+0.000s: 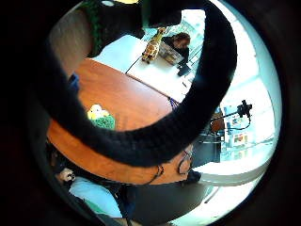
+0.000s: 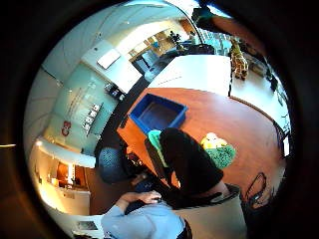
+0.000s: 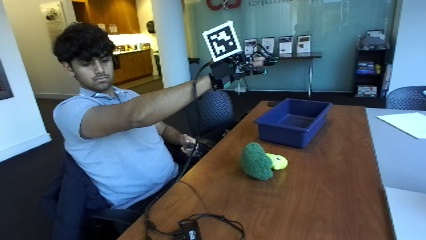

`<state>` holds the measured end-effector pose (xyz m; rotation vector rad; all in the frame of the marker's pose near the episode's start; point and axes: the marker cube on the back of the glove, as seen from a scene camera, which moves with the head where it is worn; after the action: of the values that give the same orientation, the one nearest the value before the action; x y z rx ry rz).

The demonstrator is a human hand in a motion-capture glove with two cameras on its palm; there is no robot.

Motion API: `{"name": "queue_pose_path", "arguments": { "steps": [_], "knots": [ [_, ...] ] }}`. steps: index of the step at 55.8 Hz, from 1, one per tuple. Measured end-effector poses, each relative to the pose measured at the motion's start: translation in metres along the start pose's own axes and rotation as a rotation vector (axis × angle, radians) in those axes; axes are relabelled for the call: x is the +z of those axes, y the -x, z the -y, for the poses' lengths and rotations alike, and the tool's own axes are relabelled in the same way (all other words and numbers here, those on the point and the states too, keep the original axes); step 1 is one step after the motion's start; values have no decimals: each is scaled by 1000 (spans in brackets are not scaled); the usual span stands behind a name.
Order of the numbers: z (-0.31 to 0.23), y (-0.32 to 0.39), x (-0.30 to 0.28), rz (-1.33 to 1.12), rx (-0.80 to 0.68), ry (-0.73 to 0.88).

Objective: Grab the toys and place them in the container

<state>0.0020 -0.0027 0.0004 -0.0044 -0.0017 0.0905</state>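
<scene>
In the outside view the person's black-gloved right hand (image 3: 241,66) is raised high in the upper middle of the frame, well above the brown wooden counter (image 3: 319,190) and well apart from everything on it. It appears to hold nothing, but whether its fingers are spread or curled I cannot tell.

The toys lie at the centre of the frame: a green knitted, rounded soft toy (image 3: 255,161) resting on the counter, touching a small yellow-green plush toy (image 3: 278,161) just beside it. The open blue plastic rectangular container (image 3: 294,121) stands near them, toward the upper right, and looks empty from here.

Both toys look light, soft and squashy, unlikely to slip or break. A sensible hold, I judge, is from above across the green toy's rounded body, pinching into the knit; the small yellow one could be pinched whole. The drop into the wide container needs little care.
</scene>
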Motion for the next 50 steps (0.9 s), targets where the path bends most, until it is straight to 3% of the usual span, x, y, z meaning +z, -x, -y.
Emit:
{"name": "queue_pose_path", "arguments": {
  "steps": [4, 8, 13, 19, 29, 32, 38, 50],
  "knots": [
    [0, -1, 1, 17, 11, 3],
    [-4, -8, 4, -20, -81, 12],
    [0, -3, 6, 14, 30, 19],
    [0, -10, 14, -64, -13, 26],
    [-1, -1, 31, 18, 14, 67],
    [-3, -1, 45, 21, -18, 91],
    [-5, -3, 85, -83, 58, 158],
    [-34, 6, 196, 22, 79, 465]
  ]
}}
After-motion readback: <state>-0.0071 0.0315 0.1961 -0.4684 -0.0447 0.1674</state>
